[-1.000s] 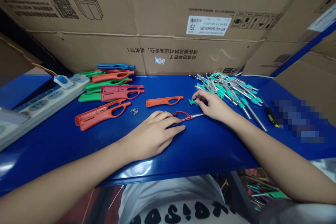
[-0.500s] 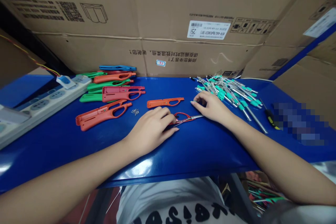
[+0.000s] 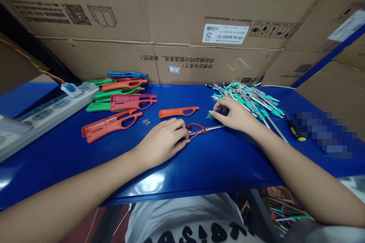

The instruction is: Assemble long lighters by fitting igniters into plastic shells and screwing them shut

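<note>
My left hand is closed over the handle end of a red lighter shell half, whose back part it hides. Wires and a thin metal tube lie in the shell, the tube pointing right beneath my right hand. My right hand is curled above that tube, thumb and fingertips close together. At its thumb tip shows a small green piece, apparently pinched. Just beyond my left hand lies an orange lighter shell half, flat on the table.
Stacked lighter shells in several colours and a power strip are at left. Small screws lie near my left hand. A heap of metal tubes with green parts and a screwdriver are at right. A cardboard box stands behind.
My right hand has shifted slightly right, and a green piece now shows at its thumb tip. My left hand has drawn back a little left, baring more of the red shell.
</note>
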A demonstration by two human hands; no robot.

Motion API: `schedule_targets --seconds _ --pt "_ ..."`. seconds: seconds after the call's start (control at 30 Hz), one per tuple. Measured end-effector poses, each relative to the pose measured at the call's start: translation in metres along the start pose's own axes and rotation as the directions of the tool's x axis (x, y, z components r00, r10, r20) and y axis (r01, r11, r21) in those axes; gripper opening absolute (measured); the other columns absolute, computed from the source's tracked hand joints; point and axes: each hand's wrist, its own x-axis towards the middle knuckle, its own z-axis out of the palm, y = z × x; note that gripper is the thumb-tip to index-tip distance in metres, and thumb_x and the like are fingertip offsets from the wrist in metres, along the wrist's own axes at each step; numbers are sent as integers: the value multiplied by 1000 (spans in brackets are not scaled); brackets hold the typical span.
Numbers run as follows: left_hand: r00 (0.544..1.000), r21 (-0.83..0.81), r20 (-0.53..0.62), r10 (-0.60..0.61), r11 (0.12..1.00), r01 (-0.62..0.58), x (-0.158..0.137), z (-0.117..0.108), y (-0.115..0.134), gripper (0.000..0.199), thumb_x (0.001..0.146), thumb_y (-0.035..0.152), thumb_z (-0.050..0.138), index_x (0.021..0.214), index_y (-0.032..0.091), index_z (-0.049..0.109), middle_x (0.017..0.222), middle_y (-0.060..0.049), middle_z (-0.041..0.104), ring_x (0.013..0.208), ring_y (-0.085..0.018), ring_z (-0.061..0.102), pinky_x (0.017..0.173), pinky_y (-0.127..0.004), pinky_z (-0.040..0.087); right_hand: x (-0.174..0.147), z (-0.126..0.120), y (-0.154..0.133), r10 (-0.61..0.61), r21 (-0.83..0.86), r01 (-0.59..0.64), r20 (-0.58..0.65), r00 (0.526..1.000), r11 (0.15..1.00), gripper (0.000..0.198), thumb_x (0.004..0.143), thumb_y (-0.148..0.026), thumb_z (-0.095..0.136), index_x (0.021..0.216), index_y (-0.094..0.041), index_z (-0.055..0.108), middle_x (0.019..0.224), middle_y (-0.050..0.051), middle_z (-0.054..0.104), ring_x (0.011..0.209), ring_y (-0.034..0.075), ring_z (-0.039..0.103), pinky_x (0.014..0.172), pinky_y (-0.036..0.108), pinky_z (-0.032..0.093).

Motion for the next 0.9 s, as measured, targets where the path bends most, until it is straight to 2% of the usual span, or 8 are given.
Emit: schedule_targets --seconds 0.13,0.2,0.37,0.5,0.6,0.73,0.9 --pt "997 31 53 48 998 -49 -1 -7 0 14 99 27 58 95 18 68 99 -5 63 93 -21 60 84 -36 49 -4 -7 4 -16 -17 20 206 979 1000 20 81 -36 73 90 -20 66 96 7 64 84 22 60 75 35 48" --pt "999 33 39 38 999 -39 -1 -8 2 16 99 31 58 95 19 68 100 -6 63 94 -22 60 83 -37 49 -6 -7 5 -38 8 37 240 970 999 14 84 -32 70 89 -19 66 94 6 64 84 21 59 75 34 48" --pt "994 -29 -56 -99 995 97 1 -8 3 18 100 34 56 100 19 66 104 -6 65 98 -23 60 89 -38 50 -7 -2 -6 -141 67 132 161 977 989 10 91 -28 65 86 -19 65 91 5 63 75 16 57 71 31 46" --pt "978 -56 -96 -186 982 182 1 -7 -2 30 93 46 66 111 21 65 114 -6 67 107 -26 62 92 -41 50 -10 4 -22 -252 231 218 131 959 948 9 93 -27 64 90 -18 66 94 5 63 71 13 55 67 27 46" --pt "978 -55 -65 -200 979 197 1 -6 -5 34 88 44 73 112 22 66 113 -6 70 108 -28 64 92 -42 51 -13 9 -30 -325 261 274 177 929 926 8 95 -25 63 93 -18 66 96 5 64 76 14 58 72 29 47" --pt "979 -81 -34 -203 977 199 0 -6 -6 23 91 37 71 108 22 69 109 -5 72 103 -26 67 89 -40 52 -14 14 -32 -353 197 312 231 907 929 9 97 -24 60 98 -18 67 99 6 65 91 19 62 85 35 47" --pt "981 -118 -10 -191 975 189 0 -6 -5 19 91 28 71 108 19 69 108 -5 72 102 -24 67 88 -38 53 -15 15 -30 -357 244 300 236 904 922 11 98 -24 57 100 -19 67 100 6 65 90 18 63 82 31 49"
